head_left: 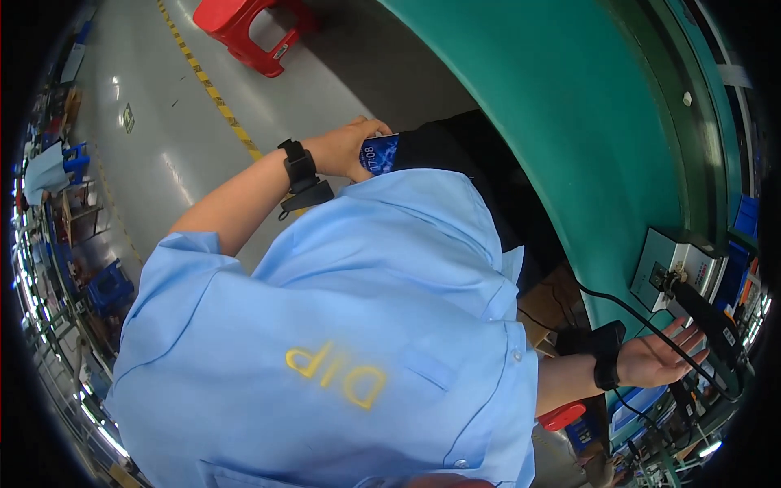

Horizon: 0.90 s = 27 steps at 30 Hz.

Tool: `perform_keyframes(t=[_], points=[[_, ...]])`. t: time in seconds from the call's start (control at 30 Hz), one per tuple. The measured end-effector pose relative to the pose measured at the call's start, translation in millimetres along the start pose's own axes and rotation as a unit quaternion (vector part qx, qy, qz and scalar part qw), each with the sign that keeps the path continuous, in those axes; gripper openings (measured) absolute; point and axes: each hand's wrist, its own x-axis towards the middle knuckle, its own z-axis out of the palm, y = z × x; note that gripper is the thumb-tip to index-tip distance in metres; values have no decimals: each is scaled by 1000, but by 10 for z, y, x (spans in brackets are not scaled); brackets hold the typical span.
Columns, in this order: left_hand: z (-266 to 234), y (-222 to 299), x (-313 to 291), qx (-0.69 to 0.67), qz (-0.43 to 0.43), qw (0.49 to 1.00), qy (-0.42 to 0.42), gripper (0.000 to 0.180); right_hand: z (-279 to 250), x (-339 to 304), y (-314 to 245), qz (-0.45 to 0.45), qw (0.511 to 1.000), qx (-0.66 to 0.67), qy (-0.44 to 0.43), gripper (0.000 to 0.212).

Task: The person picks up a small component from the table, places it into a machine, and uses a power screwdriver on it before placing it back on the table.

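At my left side, beside my black trousers, my left hand (346, 152) is closed on a smartphone (380, 154) with a lit blue screen. Part of the phone's edge is hidden by the fingers and my shirt. My right hand (657, 358) reaches out to the right, palm turned up and fingers spread, with nothing visibly held. It is close to a black cable (618, 301) and a black cylindrical part (708, 321) joined to a grey metal box (677, 268). Whether the fingers touch the cable I cannot tell. Both wrists wear black straps with small black modules.
A green worktop (561, 106) curves along my right. On the grey floor ahead stands a red stool (252, 37), near yellow-black tape (203, 81). Blue bins (744, 215) sit at the far right. Another person (45, 172) in light blue is far off left, by a blue stool (110, 282).
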Motion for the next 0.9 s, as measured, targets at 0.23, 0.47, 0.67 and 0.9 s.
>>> perform_keyframes(t=[0.23,0.47,0.67,0.9], points=[[-182,-235,-188,-250,44,957,-143,84,138,61,111,-5,1000,20,8,58],[28,-164,-4,-199,39,976,-78,74,-55,-55,94,-14,999,-3,30,59],[75,447,176,149,147,978,-30,44,-170,-192,77,15,995,38,87,52],[168,737,421,290,184,939,-27,34,-264,-262,10,33,964,219,148,33]])
